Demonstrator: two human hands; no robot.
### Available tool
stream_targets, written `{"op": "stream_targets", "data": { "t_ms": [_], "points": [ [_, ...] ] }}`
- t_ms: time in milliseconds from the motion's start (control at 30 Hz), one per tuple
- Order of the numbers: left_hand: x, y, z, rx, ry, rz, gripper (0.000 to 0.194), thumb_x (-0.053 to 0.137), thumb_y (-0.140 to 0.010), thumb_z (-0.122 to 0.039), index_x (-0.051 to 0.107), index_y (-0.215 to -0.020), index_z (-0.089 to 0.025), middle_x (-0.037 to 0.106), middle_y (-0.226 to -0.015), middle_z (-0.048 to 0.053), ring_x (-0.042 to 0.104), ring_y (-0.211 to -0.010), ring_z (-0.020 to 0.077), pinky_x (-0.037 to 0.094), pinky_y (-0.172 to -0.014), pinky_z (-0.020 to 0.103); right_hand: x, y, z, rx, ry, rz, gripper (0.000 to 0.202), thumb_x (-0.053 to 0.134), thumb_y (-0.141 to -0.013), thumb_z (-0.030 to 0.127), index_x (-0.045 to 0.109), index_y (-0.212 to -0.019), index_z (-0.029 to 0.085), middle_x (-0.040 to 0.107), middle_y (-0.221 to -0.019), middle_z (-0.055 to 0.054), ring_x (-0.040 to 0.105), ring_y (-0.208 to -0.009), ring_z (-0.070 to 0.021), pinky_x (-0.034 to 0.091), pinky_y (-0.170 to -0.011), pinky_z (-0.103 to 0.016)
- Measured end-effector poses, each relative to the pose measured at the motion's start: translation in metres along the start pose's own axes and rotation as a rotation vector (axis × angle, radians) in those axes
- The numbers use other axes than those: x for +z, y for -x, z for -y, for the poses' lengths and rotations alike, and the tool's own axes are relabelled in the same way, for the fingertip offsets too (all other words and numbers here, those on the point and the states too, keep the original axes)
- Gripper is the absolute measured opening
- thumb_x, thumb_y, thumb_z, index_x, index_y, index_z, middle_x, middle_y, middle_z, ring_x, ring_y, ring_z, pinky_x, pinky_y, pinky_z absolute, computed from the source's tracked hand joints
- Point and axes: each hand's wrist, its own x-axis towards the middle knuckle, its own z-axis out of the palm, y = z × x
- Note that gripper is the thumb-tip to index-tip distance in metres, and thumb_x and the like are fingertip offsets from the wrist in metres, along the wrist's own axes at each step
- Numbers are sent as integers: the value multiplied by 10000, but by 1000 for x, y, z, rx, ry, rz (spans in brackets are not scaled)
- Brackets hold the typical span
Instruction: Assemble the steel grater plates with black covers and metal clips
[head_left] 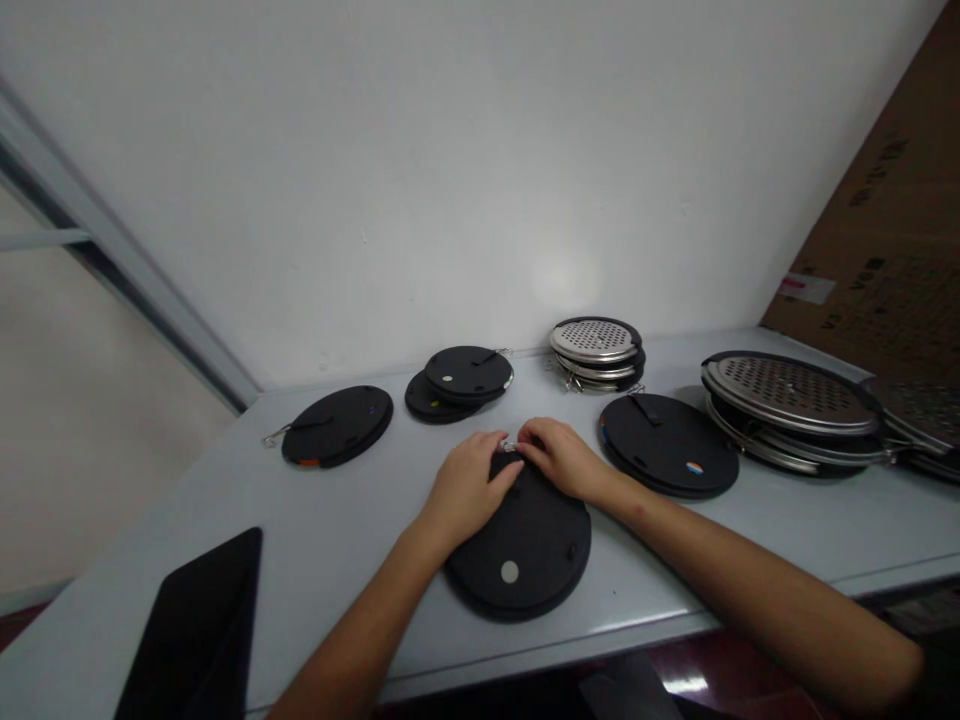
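Observation:
A round black disc [536,545] with a pale grey dot lies flat near the table's front edge. At its far rim is a small metal wire clip [509,447], partly covered by fingers. My left hand [466,490] rests on the disc's upper left, its thumb and fingers closed around the clip from that side. From the right, my right hand [561,458] pinches at the same clip, fingertips close to those of the left. What the fingertips cover cannot be made out.
Further black discs lie behind, one at left [337,425], an overlapping pair [469,372], and one at right [667,445]. Perforated metal plates stand stacked at the back [596,340] and right [795,395]. A dark tablet [199,620] lies front left. A cardboard box [892,230] stands far right.

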Motion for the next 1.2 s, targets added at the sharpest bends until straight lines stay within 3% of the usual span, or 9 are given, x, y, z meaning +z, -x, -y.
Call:
{"op": "stream_targets", "data": {
  "t_ms": [133, 633, 867, 1067, 1200],
  "points": [
    [0, 7, -4, 90, -153, 17, 404, 478, -783, -338, 520, -1120, -120, 583, -1094, 105, 493, -994, 237, 374, -869, 382, 0, 0, 1, 2, 5, -14, 83, 484, -797, 160, 518, -724, 140, 553, -717, -42, 481, -688, -137, 378, -660, -256],
    [-6, 10, -12, 61, -249, 6, 334, 525, -754, -393, 568, -1018, -193, 628, -952, 61, 518, -908, 231, 403, -792, 357, 1, 4, 2, 9, 79, -19, 88, 495, -799, 179, 485, -715, 158, 519, -701, -30, 467, -698, -147, 371, -650, -264],
    [-7, 11, -13, 117, -267, 19, 463, 546, -680, -523, 552, -1008, -196, 625, -949, 56, 503, -910, 252, 389, -783, 379, -2, 7, 2, -39, 142, 10, 105, 468, -811, 165, 479, -707, 158, 517, -690, -35, 467, -687, -148, 371, -637, -258],
    [-7, 11, -18, 105, -309, 20, 281, 500, -746, -356, 572, -953, -180, 626, -878, 59, 531, -855, 237, 403, -756, 365, -4, 7, 4, -65, 155, 59, 112, 442, -820, 165, 481, -715, 161, 531, -707, -45, 479, -693, -151, 380, -649, -259],
    [-6, 10, -18, 116, -338, 16, 266, 479, -751, -327, 577, -942, -170, 625, -865, 74, 543, -843, 242, 409, -746, 367, -4, 7, 2, -70, 147, 72, 129, 431, -822, 171, 475, -701, 170, 532, -698, -40, 476, -686, -149, 379, -645, -256]
  ]
}}
